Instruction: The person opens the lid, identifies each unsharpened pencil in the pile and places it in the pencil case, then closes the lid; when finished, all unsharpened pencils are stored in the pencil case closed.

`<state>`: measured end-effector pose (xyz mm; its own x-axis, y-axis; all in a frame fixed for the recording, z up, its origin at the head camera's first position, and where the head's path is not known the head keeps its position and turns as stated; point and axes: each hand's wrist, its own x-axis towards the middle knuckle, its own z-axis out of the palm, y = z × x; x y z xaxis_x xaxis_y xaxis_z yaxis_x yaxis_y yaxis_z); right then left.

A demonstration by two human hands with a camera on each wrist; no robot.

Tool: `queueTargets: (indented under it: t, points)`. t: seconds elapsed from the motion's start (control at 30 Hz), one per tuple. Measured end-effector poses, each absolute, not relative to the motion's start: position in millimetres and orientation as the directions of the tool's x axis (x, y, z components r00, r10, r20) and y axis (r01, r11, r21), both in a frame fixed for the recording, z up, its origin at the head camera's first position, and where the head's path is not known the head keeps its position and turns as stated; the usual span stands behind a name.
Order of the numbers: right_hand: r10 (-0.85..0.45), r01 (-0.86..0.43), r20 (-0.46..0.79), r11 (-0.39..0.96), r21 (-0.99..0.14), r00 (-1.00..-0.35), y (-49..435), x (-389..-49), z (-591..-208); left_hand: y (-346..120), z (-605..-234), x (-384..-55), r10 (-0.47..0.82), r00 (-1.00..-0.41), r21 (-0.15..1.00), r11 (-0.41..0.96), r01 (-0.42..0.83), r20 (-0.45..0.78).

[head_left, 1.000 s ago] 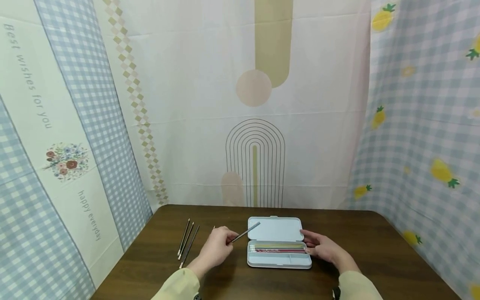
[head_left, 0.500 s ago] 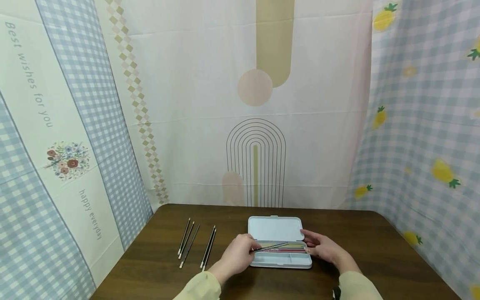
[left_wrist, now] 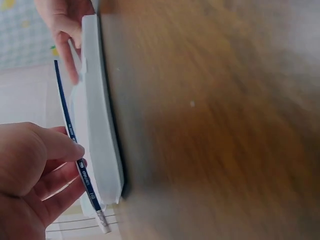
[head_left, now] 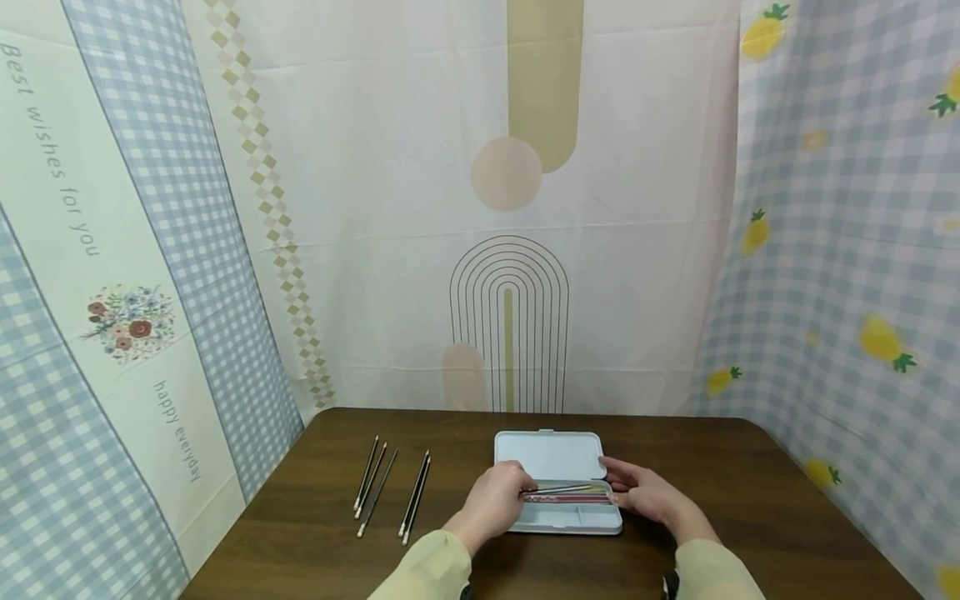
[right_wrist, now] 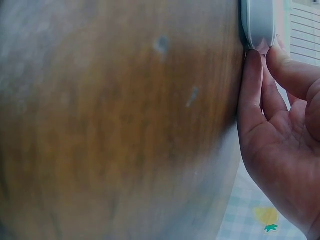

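A pale blue pencil case (head_left: 562, 455) lies open on the table, its lid folded back. Yellow and red pencils (head_left: 573, 499) fill its upper compartment; the lower one has a small divider. Over the case's left part, my left hand (head_left: 491, 498) pinches a dark blue pencil (left_wrist: 90, 187) between thumb and fingers, its white eraser end near the case's left end in the left wrist view. My right hand (head_left: 647, 493) grips the right end of the case, thumb (right_wrist: 285, 65) at the rim and fingers against the side. The left hand hides the case's left end in the head view.
On the brown wooden table (head_left: 675, 450), dark pencils with white ends lie left of the case: three in one group (head_left: 371, 483) and two side by side (head_left: 416, 498). A patterned cloth (head_left: 390, 208) hangs behind the table, with checked cloths at both sides.
My left hand has carried the pencil rightward from beside the case to over its compartments, and the pencil has turned nearly parallel to the case. The right hand stays on the case's end.
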<state>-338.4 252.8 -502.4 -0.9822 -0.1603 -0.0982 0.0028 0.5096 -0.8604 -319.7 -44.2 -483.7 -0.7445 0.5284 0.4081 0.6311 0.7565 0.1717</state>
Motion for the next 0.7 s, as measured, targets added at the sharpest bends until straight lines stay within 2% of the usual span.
queueTargets:
  t: [0.2,0.4,0.7]
  points:
    - [-0.157,0.014,-0.103,0.488,-0.873,-0.982,251.4,-336.7,-499.6,-29.2,-485.6,-323.5,0.536,-0.757,0.104,0.787,0.608,0.375]
    - [-0.157,0.009,-0.101,0.497,-0.868,-0.982,249.5,-336.2,-500.2,-21.0,-489.3,-327.8,0.523,-0.754,0.175,0.763,0.622,0.397]
    - [-0.157,-0.003,-0.086,0.493,-0.870,-0.984,251.8,-337.3,-501.7,-19.0,-498.4,-333.3,0.529,-0.720,0.229,0.711,0.665,0.449]
